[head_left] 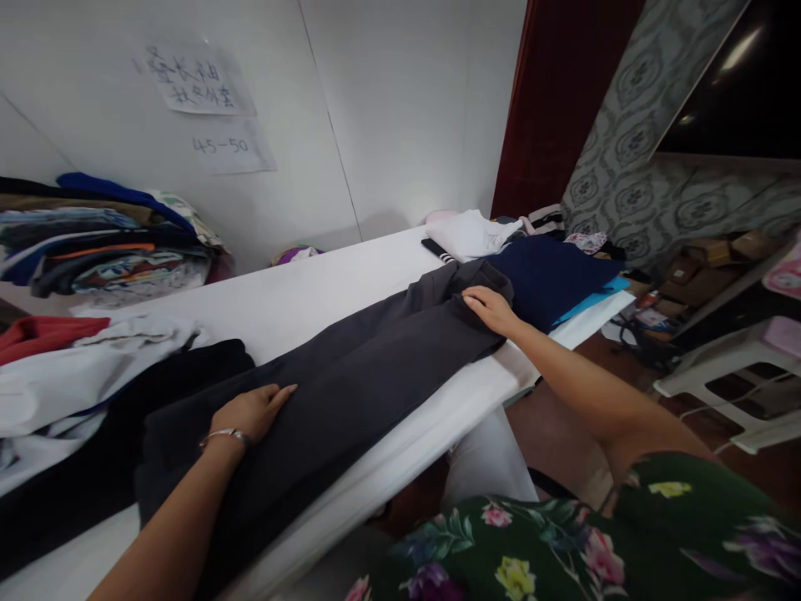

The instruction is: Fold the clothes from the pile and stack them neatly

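Observation:
A long dark grey garment (375, 359), which looks like a pair of trousers, lies stretched lengthwise over the white tabletop. Near its left end, my left hand (250, 413) rests on the cloth with thumb and forefinger stretched out; a bracelet circles the wrist. At the bunched right end, my right hand (491, 309) has its fingers closed over the fabric, the thumb hidden. Just beyond that hand lies a navy blue garment (556, 275), with a bright blue piece (594, 299) showing under its edge.
Stacked folded clothes (106, 242) stand at the far left. Loose white (62, 384), red (47, 334) and black clothes (68, 467) lie nearer. A white garment (469, 234) sits by the wall at the back. Right of the table (300, 300) are a plastic stool (738, 376) and cardboard boxes (694, 267).

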`<state>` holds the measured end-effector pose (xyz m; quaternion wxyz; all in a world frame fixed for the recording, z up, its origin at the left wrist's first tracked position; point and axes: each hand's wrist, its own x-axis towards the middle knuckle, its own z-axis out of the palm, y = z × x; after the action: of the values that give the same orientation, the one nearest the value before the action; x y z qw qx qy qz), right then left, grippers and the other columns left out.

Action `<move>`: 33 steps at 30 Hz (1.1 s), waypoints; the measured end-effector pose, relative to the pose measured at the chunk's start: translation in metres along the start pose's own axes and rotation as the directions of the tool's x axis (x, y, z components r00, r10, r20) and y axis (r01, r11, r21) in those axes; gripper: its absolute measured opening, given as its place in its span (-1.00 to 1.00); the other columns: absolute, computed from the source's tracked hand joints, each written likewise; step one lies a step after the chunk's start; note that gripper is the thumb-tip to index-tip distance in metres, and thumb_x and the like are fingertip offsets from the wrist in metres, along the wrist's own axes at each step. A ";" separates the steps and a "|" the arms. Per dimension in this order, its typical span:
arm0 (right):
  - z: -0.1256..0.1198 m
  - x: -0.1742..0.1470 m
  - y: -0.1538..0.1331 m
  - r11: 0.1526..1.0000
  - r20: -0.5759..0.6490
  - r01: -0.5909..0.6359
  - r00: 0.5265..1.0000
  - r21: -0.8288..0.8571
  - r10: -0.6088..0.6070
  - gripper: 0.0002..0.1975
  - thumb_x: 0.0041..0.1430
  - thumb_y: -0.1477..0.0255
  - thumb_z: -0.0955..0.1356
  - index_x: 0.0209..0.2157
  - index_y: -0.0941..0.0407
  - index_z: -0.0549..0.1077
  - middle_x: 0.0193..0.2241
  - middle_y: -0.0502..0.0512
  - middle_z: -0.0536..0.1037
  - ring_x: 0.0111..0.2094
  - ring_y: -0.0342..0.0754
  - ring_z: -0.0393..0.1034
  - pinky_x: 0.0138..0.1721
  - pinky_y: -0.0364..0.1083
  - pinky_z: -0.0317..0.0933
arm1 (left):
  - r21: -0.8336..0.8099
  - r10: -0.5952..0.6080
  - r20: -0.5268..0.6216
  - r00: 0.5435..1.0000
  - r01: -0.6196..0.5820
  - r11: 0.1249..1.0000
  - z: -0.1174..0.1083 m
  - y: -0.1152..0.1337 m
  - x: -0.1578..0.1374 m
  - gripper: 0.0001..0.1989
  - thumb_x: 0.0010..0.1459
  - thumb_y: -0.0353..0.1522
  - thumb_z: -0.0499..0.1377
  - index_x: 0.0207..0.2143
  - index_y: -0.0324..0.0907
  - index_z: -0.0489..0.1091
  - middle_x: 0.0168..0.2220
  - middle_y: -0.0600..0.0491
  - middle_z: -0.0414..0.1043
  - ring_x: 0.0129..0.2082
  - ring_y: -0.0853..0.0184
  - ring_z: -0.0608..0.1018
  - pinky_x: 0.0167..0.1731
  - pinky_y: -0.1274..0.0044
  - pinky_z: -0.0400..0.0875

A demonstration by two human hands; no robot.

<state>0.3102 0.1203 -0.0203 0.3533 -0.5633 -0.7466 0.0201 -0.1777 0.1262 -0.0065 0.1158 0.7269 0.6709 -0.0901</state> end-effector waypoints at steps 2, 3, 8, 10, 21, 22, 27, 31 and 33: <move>-0.005 -0.037 -0.009 0.998 -0.092 0.066 0.993 -0.018 -0.068 -0.58 0.28 0.17 0.17 0.02 0.07 0.40 0.04 0.17 0.44 0.11 0.04 0.25 0.14 0.09 0.07 | -0.001 0.009 0.008 1.000 -0.009 1.000 0.001 0.001 0.001 -0.42 0.14 0.03 -0.21 -0.44 -0.09 0.46 -0.34 -0.08 0.53 -0.27 0.09 0.54 -0.27 0.39 0.34; -0.007 -0.053 -0.012 0.992 -0.050 0.113 0.992 -0.057 -0.115 -0.54 0.24 0.14 0.22 0.09 0.06 0.34 0.11 0.18 0.37 0.18 0.07 0.15 0.19 0.15 -0.03 | -0.001 0.013 0.011 1.000 -0.013 1.000 0.002 0.001 0.001 -0.42 0.14 0.03 -0.21 -0.44 -0.09 0.47 -0.33 -0.08 0.53 -0.26 0.09 0.54 -0.27 0.39 0.34; -0.008 -0.079 -0.006 0.956 0.169 0.192 0.973 -0.220 -0.157 -0.56 0.23 0.22 0.26 0.11 0.03 0.34 0.20 0.17 0.27 0.27 0.13 -0.01 0.22 0.26 -0.19 | -0.014 0.010 0.015 1.000 -0.010 1.000 -0.003 0.001 0.003 -0.43 0.12 0.04 -0.18 -0.42 -0.10 0.48 -0.32 -0.06 0.53 -0.26 0.10 0.54 -0.26 0.40 0.33; -0.007 -0.066 -0.001 0.962 0.183 0.186 0.972 -0.198 -0.150 -0.65 0.27 0.34 0.21 0.05 0.00 0.40 0.14 0.11 0.36 0.24 0.07 0.07 0.21 0.22 -0.11 | -0.031 -0.006 0.027 1.000 0.007 0.999 -0.012 -0.002 0.002 -0.43 0.12 0.04 -0.17 -0.45 -0.10 0.47 -0.36 -0.03 0.52 -0.28 0.13 0.53 -0.27 0.42 0.33; 0.017 -0.059 -0.001 0.954 0.418 0.248 0.894 -0.167 -0.159 -0.50 0.22 0.43 0.23 0.20 -0.03 0.23 0.27 0.07 0.12 0.31 0.07 -0.16 0.24 0.26 -0.25 | 0.128 0.008 -0.011 1.000 -0.007 0.992 -0.002 0.001 -0.002 -0.44 0.16 -0.01 -0.22 -0.37 -0.13 0.45 -0.31 -0.13 0.54 -0.25 0.04 0.55 -0.28 0.36 0.35; 0.016 -0.061 0.000 0.957 0.419 0.241 0.894 -0.159 -0.156 -0.50 0.22 0.42 0.23 0.21 -0.03 0.21 0.28 0.06 0.10 0.32 0.06 -0.18 0.25 0.26 -0.27 | 0.123 0.008 -0.016 1.000 -0.006 0.992 -0.002 0.000 -0.002 -0.45 0.16 -0.01 -0.22 -0.38 -0.13 0.45 -0.32 -0.13 0.54 -0.26 0.04 0.56 -0.29 0.36 0.35; 0.002 -0.060 -0.008 0.986 0.469 0.162 0.875 -0.051 -0.119 -0.48 0.25 0.21 0.22 0.22 0.00 0.19 0.29 0.11 0.06 0.32 0.11 -0.21 0.26 0.27 -0.35 | 0.050 0.056 -0.265 0.963 -0.045 0.998 -0.014 0.012 -0.014 -0.49 0.16 -0.05 -0.12 -0.18 -0.18 0.44 -0.15 -0.14 0.52 -0.16 0.09 0.54 -0.16 0.34 0.37; 0.003 -0.051 -0.026 0.997 0.453 0.073 0.890 -0.040 -0.047 -0.50 0.29 0.13 0.15 0.20 -0.02 0.22 0.28 0.13 0.09 0.31 0.11 -0.17 0.24 0.30 -0.31 | 0.113 0.345 -0.463 0.816 -0.332 0.936 0.001 0.047 -0.029 -0.43 0.18 -0.04 -0.08 0.10 -0.18 0.30 0.17 -0.11 0.29 0.18 0.13 0.29 0.15 0.27 0.13; 0.013 -0.047 -0.034 0.990 0.408 0.104 0.911 -0.094 -0.057 -0.48 0.28 0.12 0.16 0.22 -0.04 0.19 0.29 0.13 0.05 0.32 0.12 -0.18 0.24 0.31 -0.30 | 0.148 0.405 -0.399 0.822 -0.378 0.914 0.019 0.061 -0.029 -0.40 0.17 -0.02 -0.06 0.17 -0.11 0.23 0.24 -0.07 0.17 0.25 0.08 0.17 0.18 0.15 0.04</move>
<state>0.2801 0.0725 -0.0392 0.1594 -0.5348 -0.8260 0.0791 -0.1191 0.0881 -0.0138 -0.0385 0.8544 0.5129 0.0739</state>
